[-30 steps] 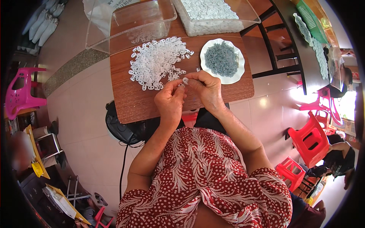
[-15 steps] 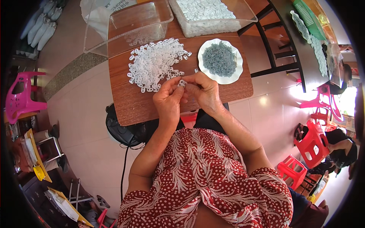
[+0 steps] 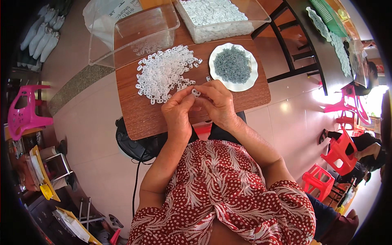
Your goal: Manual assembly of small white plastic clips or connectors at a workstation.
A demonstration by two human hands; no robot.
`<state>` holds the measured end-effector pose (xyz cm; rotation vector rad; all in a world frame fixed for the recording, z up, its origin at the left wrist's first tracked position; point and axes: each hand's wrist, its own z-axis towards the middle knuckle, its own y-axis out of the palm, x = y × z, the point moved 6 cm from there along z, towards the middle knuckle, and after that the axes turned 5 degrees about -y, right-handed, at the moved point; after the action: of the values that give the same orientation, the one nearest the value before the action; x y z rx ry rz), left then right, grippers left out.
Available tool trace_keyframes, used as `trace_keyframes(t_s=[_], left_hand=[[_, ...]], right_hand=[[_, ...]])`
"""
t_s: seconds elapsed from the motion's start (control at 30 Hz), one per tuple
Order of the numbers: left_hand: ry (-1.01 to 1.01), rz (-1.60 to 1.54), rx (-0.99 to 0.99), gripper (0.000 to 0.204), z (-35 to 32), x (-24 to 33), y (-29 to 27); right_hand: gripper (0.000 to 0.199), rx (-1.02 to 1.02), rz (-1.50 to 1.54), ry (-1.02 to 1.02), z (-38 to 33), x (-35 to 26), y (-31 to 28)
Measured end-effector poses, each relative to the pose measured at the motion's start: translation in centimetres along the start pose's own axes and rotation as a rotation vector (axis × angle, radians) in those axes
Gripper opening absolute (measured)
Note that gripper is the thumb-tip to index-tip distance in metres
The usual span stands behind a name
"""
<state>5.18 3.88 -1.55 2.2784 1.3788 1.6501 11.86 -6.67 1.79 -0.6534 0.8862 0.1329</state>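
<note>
Over the near part of the wooden table, my left hand (image 3: 178, 109) and my right hand (image 3: 219, 103) meet with fingertips pinched together. Between them is one small white plastic piece (image 3: 196, 93) with two dark-looking holes. Both hands are closed on it; whether a second small part is there too, the fingers hide. Beyond my left hand spreads a heap of similar white two-holed pieces (image 3: 163, 71). Past my right hand stands a white scalloped plate (image 3: 253, 77) bearing many small grey parts (image 3: 232, 63). A single white piece (image 3: 208, 79) lies just left of the plate.
A clear plastic bin (image 3: 147, 41) with some white pieces stands at the far left of the table (image 3: 143, 122). Another clear bin (image 3: 222, 29), full of white pieces, is at the far edge. A black bag (image 3: 132, 141) sits below the table; red stools (image 3: 341, 151) stand right.
Both hands keep pinching the white piece, which appears slightly turned. The whole view has shifted a little; table, heap and plate look otherwise unchanged.
</note>
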Motion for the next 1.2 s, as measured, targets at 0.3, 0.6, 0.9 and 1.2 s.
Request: trace_keyframes(t_s=[0.3, 0.6, 0.9, 1.2], left_hand=[[0.09, 0.155, -0.01, 0.02, 0.1, 0.2, -0.2], [0.056, 0.113, -0.084, 0.023, 0.5, 0.6, 0.2], [0.097, 0.117, -0.038, 0.02, 0.3, 0.6, 0.3], [0.098, 0.141, -0.053, 0.018, 0.8, 0.8, 0.3]], right_hand=[[0.031, 0.026, -0.04, -0.05, 0.3, -0.5, -0.4], [0.031, 0.023, -0.028, -0.08, 0.5, -0.8, -0.6], [0.032, 0.02, 0.01, -0.003, 0.4, -0.5, -0.5], [0.029, 0.08, -0.137, -0.139, 0.5, -0.8, -0.6]])
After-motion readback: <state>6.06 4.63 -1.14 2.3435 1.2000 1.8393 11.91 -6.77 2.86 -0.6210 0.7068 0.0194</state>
